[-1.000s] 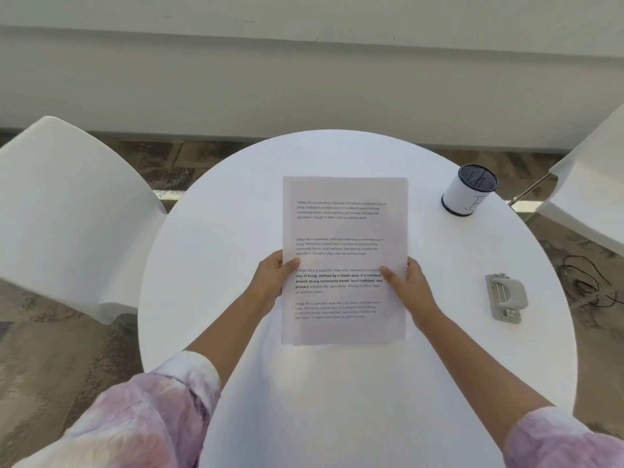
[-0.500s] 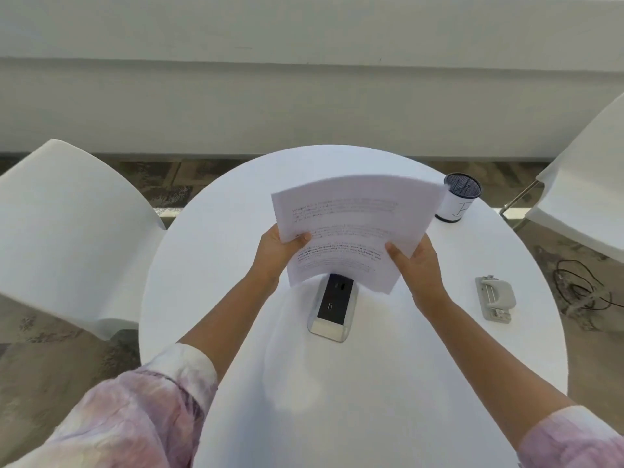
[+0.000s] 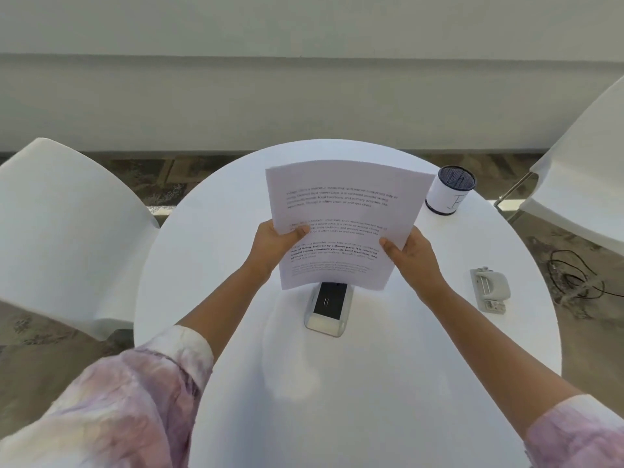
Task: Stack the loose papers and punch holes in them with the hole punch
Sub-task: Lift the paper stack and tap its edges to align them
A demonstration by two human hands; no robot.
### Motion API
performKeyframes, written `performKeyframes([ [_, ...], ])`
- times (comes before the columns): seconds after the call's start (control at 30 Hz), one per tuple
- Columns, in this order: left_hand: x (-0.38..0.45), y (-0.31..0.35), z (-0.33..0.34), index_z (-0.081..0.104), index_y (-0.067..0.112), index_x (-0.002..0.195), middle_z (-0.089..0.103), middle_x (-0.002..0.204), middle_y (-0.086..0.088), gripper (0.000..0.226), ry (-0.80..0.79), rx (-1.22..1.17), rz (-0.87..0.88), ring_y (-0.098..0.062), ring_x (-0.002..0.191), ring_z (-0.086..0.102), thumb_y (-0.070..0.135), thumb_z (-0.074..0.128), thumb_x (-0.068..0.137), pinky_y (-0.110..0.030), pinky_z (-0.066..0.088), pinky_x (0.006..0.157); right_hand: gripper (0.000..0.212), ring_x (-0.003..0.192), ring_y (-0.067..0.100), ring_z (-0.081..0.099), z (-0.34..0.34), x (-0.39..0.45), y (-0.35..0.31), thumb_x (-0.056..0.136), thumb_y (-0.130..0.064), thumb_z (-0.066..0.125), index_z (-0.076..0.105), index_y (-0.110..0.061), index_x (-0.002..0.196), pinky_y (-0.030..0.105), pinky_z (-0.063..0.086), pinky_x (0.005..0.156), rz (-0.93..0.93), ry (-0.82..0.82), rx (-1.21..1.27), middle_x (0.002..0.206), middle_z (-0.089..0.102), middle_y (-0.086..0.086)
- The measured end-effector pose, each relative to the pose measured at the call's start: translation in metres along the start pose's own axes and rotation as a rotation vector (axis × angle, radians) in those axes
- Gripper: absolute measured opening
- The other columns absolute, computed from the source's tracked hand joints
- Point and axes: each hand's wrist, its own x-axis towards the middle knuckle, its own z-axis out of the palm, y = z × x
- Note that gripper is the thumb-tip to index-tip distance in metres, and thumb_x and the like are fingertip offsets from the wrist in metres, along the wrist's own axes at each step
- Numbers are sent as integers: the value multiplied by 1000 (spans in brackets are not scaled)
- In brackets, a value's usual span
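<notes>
A stack of printed white papers (image 3: pixel 341 211) is held up off the round white table (image 3: pixel 236 204), tilted toward me and slightly bowed. My left hand (image 3: pixel 275 243) grips its left edge, thumb on the front. My right hand (image 3: pixel 410 255) grips the right edge the same way. The grey hole punch (image 3: pixel 489 289) lies flat on the table to the right of my right hand, apart from it.
A power outlet box (image 3: pixel 327 307) with a black face sits in the table's middle, partly under the papers. A white cup with a dark mesh top (image 3: pixel 449 192) stands at the back right. White chairs stand left (image 3: pixel 67 231) and right (image 3: pixel 587 184). Black cables (image 3: pixel 574 275) lie on the floor.
The papers lay flat on the table a second ago; both hands have lifted them and tipped them up, uncovering the outlet box beneath.
</notes>
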Motion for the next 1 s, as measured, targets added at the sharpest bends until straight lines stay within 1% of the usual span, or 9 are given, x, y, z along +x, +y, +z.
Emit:
performKeyframes([
  [0.2,6,8,3,63,24,96,68,94,5,19,-25,-54,3,-15,83,67,17,69,79,-27,55,67,21,105,23,62,-3,2,-2,93,-12,51,58,-23,110,45,50,94,32,-9,103,110,65,-2],
  [0.33,7,7,4,64,19,99,69,96,2,23,-8,-106,-2,-16,85,68,15,71,78,-29,56,70,25,105,20,63,-2,4,-6,88,-14,60,57,-30,107,44,53,91,29,-16,148,111,66,-5],
  [0.5,7,4,2,64,19,102,69,104,-3,25,-9,-153,13,-20,90,67,16,71,78,-33,56,76,36,107,20,62,-4,10,-7,84,-21,63,50,-22,117,45,54,89,9,24,143,119,62,5],
  [0.6,6,-1,5,64,21,97,69,98,-1,16,-30,-125,-11,-18,86,67,17,67,82,-32,56,75,41,109,21,59,3,10,-5,83,-25,59,46,-18,122,46,54,89,-3,6,98,120,58,7],
  [0.7,5,-5,9,64,21,94,70,90,2,7,-26,-125,1,-11,76,69,20,58,89,-28,57,69,38,111,21,56,8,10,1,89,-13,54,41,-14,125,42,52,91,2,24,40,113,54,-2],
  [0.77,5,-6,9,64,20,93,70,86,5,9,-4,-149,6,-9,75,69,20,55,91,-26,56,67,45,113,19,55,8,8,4,89,-10,55,33,-17,128,37,51,90,27,32,51,116,54,-2],
  [0.87,8,-8,8,64,19,96,71,92,3,10,23,-218,-4,-13,82,69,19,55,91,-28,56,74,69,126,14,42,7,4,15,86,-13,61,19,-23,141,26,39,96,142,121,13,136,43,4],
  [0.93,9,-12,5,63,16,104,69,101,-2,16,25,-269,-11,-18,90,68,19,56,90,-33,55,80,82,136,22,33,10,-1,23,86,-14,61,5,-16,147,33,32,104,344,207,-6,148,31,11],
  [1.0,9,-17,3,61,16,108,68,107,-5,19,23,-306,-22,-21,97,66,18,56,90,-37,53,85,85,136,28,33,18,-11,32,88,-14,59,-2,-6,146,35,29,107,535,205,27,150,28,16],
])
